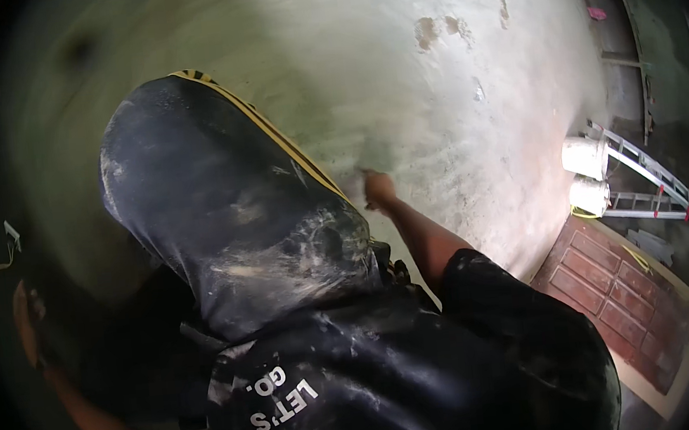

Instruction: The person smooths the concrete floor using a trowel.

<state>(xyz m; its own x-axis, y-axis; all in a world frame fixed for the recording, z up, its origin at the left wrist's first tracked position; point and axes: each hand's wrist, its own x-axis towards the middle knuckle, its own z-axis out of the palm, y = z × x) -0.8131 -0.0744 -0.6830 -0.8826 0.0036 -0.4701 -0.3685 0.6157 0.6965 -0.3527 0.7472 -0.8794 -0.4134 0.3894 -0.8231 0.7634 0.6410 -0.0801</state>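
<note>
Far to the left, my left hand [28, 322] is raised in dim light beside a dark surface, its fingers stretched out. I can make out nothing held in it. My right hand [379, 190] is out ahead, just right of my dusty dark trouser leg [225, 185], over the pale grey floor [399, 94]. Its fingers are curled in, and whatever they may hold is hidden. A yellow stripe [297, 155] runs along the trouser leg. White dust smears my black shirt [393, 376].
On the right lies a brown panelled door [619, 305]. Beyond it are two white buckets [584, 157] and an aluminium ladder [647, 169]. Damp-looking patches [426, 33] mark the floor ahead. A small white fitting with a loose wire [12, 236] shows at far left.
</note>
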